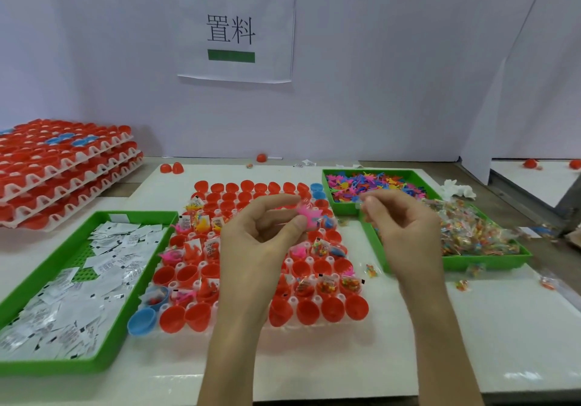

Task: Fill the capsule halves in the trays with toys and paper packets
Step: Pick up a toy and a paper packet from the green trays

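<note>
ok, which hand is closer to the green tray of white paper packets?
Left. The left hand, pinching a pink toy, is over the capsule tray, just right of the packet tray; the right hand is farther right, near the capsule tray's far side.

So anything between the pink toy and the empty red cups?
Nothing visible. The left hand pinches the pink toy above the tray; empty red cups sit open in the near row.

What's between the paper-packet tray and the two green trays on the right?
Head view: the capsule tray of red halves, some already filled, fills that stretch. Above it, the left hand pinches a pink toy; the right hand has blurred fingertips.
</note>
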A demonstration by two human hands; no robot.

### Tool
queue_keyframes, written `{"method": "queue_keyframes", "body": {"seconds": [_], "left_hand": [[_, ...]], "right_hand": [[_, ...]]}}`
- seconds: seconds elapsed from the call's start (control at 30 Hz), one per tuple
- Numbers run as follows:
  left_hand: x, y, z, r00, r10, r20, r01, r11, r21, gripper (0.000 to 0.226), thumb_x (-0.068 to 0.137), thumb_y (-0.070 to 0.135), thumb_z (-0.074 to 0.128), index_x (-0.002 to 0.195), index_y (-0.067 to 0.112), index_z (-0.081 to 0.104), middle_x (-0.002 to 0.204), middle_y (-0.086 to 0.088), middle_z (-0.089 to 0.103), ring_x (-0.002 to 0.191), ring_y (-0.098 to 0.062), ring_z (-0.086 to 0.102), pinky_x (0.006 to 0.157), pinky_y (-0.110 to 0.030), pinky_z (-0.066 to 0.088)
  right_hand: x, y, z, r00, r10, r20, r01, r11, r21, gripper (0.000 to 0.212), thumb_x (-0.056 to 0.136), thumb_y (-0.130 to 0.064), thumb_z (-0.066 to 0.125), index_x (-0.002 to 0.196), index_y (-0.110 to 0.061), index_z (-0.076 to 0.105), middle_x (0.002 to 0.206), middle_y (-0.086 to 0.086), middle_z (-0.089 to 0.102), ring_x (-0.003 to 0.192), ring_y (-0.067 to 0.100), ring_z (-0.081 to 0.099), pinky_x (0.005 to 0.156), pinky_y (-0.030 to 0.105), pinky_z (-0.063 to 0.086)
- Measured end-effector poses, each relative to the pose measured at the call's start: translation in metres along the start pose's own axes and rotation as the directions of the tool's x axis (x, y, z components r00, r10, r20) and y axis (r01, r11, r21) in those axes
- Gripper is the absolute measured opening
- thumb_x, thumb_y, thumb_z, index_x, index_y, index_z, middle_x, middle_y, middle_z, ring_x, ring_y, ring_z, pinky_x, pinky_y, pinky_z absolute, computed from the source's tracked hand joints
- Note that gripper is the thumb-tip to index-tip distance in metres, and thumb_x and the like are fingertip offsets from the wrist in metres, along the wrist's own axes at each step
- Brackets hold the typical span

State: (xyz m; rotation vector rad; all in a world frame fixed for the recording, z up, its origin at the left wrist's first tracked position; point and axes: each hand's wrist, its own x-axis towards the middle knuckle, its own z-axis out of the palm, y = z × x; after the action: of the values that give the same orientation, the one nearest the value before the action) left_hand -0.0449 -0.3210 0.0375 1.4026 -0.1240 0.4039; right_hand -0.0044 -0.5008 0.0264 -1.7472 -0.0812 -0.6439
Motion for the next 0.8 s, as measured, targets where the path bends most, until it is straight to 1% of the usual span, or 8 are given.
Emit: {"method": "queue_keyframes", "body": {"seconds": [0.07, 0.17, 0.27, 0.43, 0.57, 0.7, 0.77, 0.8], "left_hand": [[-0.001, 0.0, -0.002, 1.0, -0.003, 0.006, 0.003, 1.0, -0.003, 0.023, 0.085, 0.006, 0.074, 0.102, 0.023, 0.075, 0.083, 0.0, 0.079, 0.08, -0.016, 0.077, 0.07, -0.019, 0.059], [-0.001, 0.0, -0.003, 1.0, 0.0, 0.007, 0.0, 1.0, -0.006, 0.022, 0.086, 0.009, 0.073, 0.098, 0.027, 0.076, 0.08, 0.002, 0.078, 0.076, -0.012, 0.076, 0.066, -0.014, 0.056], [0.001, 0.0, -0.001, 1.0, -0.006, 0.02, 0.006, 1.0, -0.001, 0.022, 0.087, 0.01, 0.072, 0.099, 0.028, 0.075, 0.08, 0.003, 0.078, 0.075, -0.01, 0.076, 0.066, -0.012, 0.055], [0.004, 0.003, -0.003, 1.0, 0.008, 0.008, -0.008, 1.0, -0.026, 0.019, 0.079, 0.023, 0.073, 0.097, 0.029, 0.074, 0.081, 0.004, 0.078, 0.076, -0.011, 0.076, 0.066, -0.014, 0.056], [0.005, 0.002, -0.006, 1.0, 0.014, 0.002, -0.013, 1.0, -0.028, 0.016, 0.085, 0.016, 0.072, 0.098, 0.026, 0.073, 0.081, 0.002, 0.078, 0.075, -0.014, 0.076, 0.065, -0.017, 0.057], [0.004, -0.001, -0.006, 1.0, 0.002, -0.005, -0.003, 1.0, -0.017, 0.016, 0.089, 0.013, 0.07, 0.1, 0.024, 0.071, 0.078, 0.002, 0.078, 0.071, -0.013, 0.076, 0.061, -0.016, 0.057], [0.004, -0.003, -0.006, 1.0, -0.004, -0.001, 0.004, 1.0, -0.002, 0.015, 0.089, 0.014, 0.07, 0.1, 0.024, 0.071, 0.077, 0.001, 0.078, 0.07, -0.015, 0.076, 0.061, -0.018, 0.057], [0.005, -0.003, -0.006, 1.0, -0.006, 0.005, 0.006, 1.0, 0.003, 0.015, 0.09, 0.014, 0.07, 0.1, 0.025, 0.071, 0.077, 0.0, 0.078, 0.069, -0.016, 0.075, 0.061, -0.018, 0.057]], "right_hand": [[0.007, 0.019, -0.017, 0.996, 0.036, -0.076, -0.053, 0.971, -0.234, 0.014, 0.09, -0.014, 0.071, 0.094, -0.026, 0.075, 0.091, -0.009, 0.073, 0.084, 0.01, 0.066, 0.08, 0.034, 0.057], [0.012, 0.042, -0.035, 0.974, 0.217, -0.063, -0.221, 0.856, -0.467, 0.026, 0.088, -0.022, 0.073, 0.114, -0.026, 0.072, 0.115, -0.001, 0.068, 0.1, 0.019, 0.062, 0.095, 0.047, 0.05], [0.013, 0.051, -0.035, 0.95, 0.309, -0.035, -0.264, 0.744, -0.614, 0.026, 0.089, -0.034, 0.072, 0.114, -0.033, 0.07, 0.111, -0.007, 0.068, 0.112, 0.021, 0.06, 0.105, 0.048, 0.037], [0.014, 0.055, -0.027, 0.958, 0.282, -0.059, -0.26, 0.757, -0.599, 0.004, 0.09, -0.033, 0.071, 0.09, -0.036, 0.073, 0.091, -0.014, 0.071, 0.099, 0.015, 0.062, 0.098, 0.041, 0.034], [0.012, 0.058, -0.029, 0.964, 0.244, -0.104, -0.257, 0.768, -0.587, 0.016, 0.088, -0.031, 0.073, 0.073, -0.034, 0.07, 0.074, -0.022, 0.063, 0.08, 0.009, 0.055, 0.08, 0.032, 0.023], [0.012, 0.059, -0.029, 0.965, 0.226, -0.134, -0.262, 0.804, -0.533, 0.013, 0.088, -0.03, 0.071, 0.076, -0.034, 0.07, 0.078, -0.017, 0.067, 0.083, 0.011, 0.06, 0.094, 0.041, 0.04], [0.014, 0.06, -0.03, 0.962, 0.218, -0.163, -0.271, 0.821, -0.502, 0.002, 0.089, -0.03, 0.07, 0.088, -0.031, 0.072, 0.089, -0.01, 0.07, 0.092, 0.016, 0.061, 0.099, 0.048, 0.044], [0.016, 0.061, -0.03, 0.963, 0.211, -0.171, -0.268, 0.827, -0.494, 0.006, 0.09, -0.029, 0.069, 0.095, -0.03, 0.072, 0.092, -0.008, 0.069, 0.095, 0.018, 0.061, 0.098, 0.048, 0.045]]}}
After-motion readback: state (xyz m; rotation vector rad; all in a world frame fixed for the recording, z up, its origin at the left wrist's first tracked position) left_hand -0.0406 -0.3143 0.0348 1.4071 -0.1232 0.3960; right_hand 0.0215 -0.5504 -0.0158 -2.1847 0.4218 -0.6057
